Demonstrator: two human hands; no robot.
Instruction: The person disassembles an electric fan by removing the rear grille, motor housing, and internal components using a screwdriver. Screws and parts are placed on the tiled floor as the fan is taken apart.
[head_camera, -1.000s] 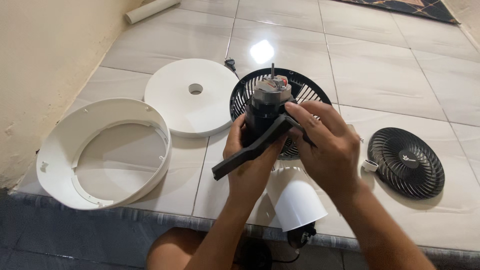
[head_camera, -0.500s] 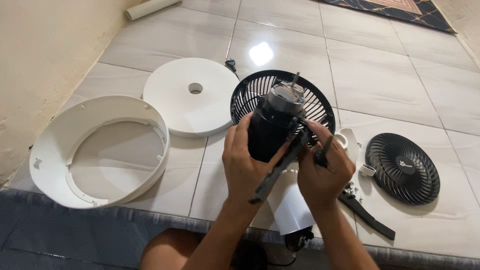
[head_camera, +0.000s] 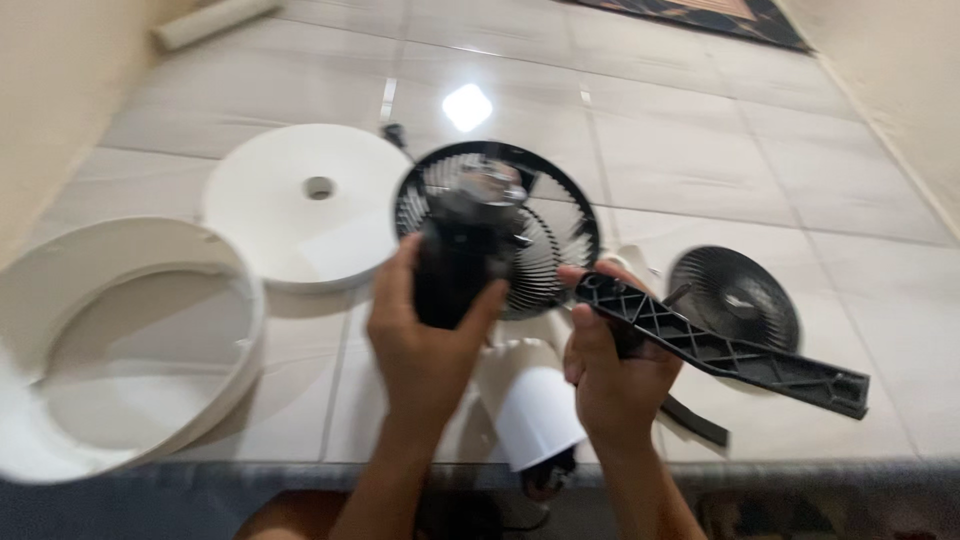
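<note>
Head view, blurred: at frame centre the left hand (head_camera: 420, 345) grips a black fan motor (head_camera: 462, 255) from below — thumb on its left side, fingers (head_camera: 487, 300) wrapped around its right, the metal top end (head_camera: 490, 185) standing above them. Just to the right, the right hand (head_camera: 610, 375) is clenched around the near end of a black ribbed plastic bracket (head_camera: 720, 345), which runs from the fingers toward the lower right, clear of the motor. Behind the motor a black rear grille (head_camera: 560, 225) lies on the tiled floor (head_camera: 700, 150). A white cone-shaped housing (head_camera: 530, 400) lies below the hands. Upper left lies a white disc (head_camera: 290, 215) with a centre hole; at far left, a white ring shroud (head_camera: 120, 340). A small black front grille (head_camera: 735, 295) lies at right.
</note>
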